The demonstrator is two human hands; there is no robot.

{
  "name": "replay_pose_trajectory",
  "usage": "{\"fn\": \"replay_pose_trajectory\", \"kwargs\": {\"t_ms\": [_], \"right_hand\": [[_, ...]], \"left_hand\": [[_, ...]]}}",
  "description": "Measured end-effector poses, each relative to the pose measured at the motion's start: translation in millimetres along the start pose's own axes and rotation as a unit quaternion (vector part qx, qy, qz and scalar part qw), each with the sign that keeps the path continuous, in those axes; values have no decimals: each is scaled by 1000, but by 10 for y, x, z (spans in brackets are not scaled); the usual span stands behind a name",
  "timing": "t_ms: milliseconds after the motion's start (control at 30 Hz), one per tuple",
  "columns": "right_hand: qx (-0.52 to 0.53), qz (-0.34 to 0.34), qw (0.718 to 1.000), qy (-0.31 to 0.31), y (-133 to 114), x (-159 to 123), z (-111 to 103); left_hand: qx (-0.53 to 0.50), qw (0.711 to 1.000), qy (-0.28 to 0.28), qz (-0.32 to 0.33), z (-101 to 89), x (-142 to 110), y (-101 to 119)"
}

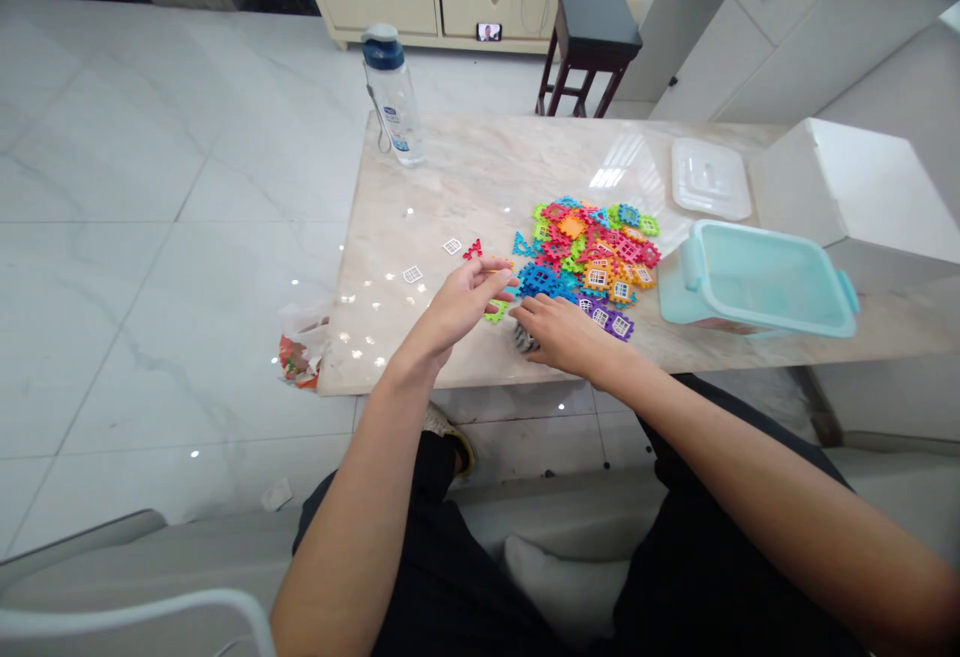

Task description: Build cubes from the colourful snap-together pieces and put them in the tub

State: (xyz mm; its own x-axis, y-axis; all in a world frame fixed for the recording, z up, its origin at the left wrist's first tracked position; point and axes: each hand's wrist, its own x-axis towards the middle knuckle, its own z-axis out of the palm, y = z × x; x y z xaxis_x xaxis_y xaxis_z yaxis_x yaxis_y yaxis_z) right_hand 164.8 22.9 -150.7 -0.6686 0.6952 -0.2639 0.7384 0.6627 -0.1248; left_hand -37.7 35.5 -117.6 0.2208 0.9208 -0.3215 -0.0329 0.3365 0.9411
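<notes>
My left hand [469, 302] hovers over the near side of the table, its fingers stretched and apart, with nothing plainly held. Green [496, 311] and light blue pieces show beside and beneath its fingertips, partly hidden by it. To its right, my right hand [559, 332] is bent palm down, thumb and fingers around grey toothed building pieces [524, 339]; the hand hides part of them. Just beyond it lie blue toothed pieces [546, 281] and purple pieces with white window inserts [621, 325]. They edge a mixed pile of red, orange and green interlocking pieces [572, 227].
White window pieces [412, 275] and a red piece [472, 249] lie left of the pile. A teal bin [694, 272] stands right, below a clear lid [711, 178] and a white box [870, 182]. A water bottle [396, 107] stands at the far left corner.
</notes>
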Motion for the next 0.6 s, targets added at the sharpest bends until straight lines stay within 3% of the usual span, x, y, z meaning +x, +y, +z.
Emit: {"fn": "replay_pose_trajectory", "kwargs": {"t_ms": [367,600], "right_hand": [[18,21,998,-55,-11,35,166],[12,43,998,-45,-82,32,178]], "left_hand": [[-5,1000,10,2,-39,-3,5],[-1,1000,13,5,-56,5,-10]]}}
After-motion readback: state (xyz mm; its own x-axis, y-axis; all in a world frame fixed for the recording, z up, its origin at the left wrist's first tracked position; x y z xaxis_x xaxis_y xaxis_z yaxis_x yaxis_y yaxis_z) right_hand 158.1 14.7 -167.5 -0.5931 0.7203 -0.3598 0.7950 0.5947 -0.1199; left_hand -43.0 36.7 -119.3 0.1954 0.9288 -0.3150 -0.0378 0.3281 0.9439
